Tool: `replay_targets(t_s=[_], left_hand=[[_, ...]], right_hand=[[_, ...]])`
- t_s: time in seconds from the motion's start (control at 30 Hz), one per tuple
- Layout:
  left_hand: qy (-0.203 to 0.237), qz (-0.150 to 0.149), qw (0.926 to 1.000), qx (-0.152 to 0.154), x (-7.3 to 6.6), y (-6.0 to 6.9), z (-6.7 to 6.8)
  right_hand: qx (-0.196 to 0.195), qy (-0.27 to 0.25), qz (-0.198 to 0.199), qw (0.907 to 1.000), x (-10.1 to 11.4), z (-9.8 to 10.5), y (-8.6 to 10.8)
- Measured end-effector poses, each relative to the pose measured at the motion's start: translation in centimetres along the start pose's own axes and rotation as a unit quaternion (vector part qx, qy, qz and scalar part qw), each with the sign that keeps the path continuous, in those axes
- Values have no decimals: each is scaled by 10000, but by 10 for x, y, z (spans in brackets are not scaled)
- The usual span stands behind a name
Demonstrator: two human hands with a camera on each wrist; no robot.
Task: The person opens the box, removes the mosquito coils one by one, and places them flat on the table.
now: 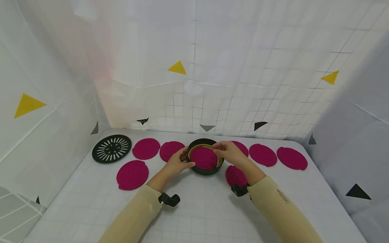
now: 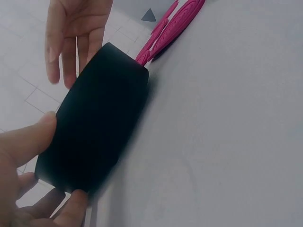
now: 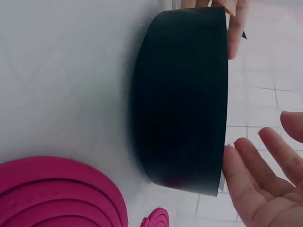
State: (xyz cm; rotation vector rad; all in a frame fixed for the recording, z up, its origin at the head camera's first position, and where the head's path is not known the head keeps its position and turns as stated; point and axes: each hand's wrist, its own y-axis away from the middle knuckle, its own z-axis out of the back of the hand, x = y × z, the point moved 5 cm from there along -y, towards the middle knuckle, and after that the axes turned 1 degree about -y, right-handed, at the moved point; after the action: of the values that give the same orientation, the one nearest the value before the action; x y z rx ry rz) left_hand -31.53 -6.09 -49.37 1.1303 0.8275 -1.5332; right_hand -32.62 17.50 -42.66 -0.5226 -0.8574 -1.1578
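A black round holder (image 1: 205,171) stands toward the back middle of the table, with a yellowish inner rim. Inside it lies a pink spiral coaster (image 1: 203,157). My left hand (image 1: 177,161) holds the holder's left side, its thumb near the rim and fingertips low on the wall in the left wrist view. Over the right rim is my right hand (image 1: 228,151), fingers spread and loosely bent. One fingertip meets the edge of the dark holder wall (image 3: 184,99) in the right wrist view, and the thumb stands apart. How deep the coaster sits cannot be seen.
Several more pink coasters lie flat on both sides, including one at left (image 1: 132,175) and one at far right (image 1: 292,158). A slotted black disc (image 1: 111,149) lies at back left. Another coaster (image 1: 235,175) is partly under the right forearm. White sheeting (image 1: 212,101) rises behind the table.
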Motion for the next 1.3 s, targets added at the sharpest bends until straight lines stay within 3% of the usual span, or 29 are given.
replay_targets(t_s=[0.8, 1.07, 1.3], left_hand=[[112, -89, 9998, 108, -3, 0, 0], [108, -48, 9999, 109, -4, 1, 0], [87, -53, 9999, 112, -3, 1, 0]], right_hand=[[388, 18, -631, 9972, -1, -26, -37], [632, 157, -751, 9950, -1, -32, -41], [591, 165, -731, 9954, -1, -31, -41]])
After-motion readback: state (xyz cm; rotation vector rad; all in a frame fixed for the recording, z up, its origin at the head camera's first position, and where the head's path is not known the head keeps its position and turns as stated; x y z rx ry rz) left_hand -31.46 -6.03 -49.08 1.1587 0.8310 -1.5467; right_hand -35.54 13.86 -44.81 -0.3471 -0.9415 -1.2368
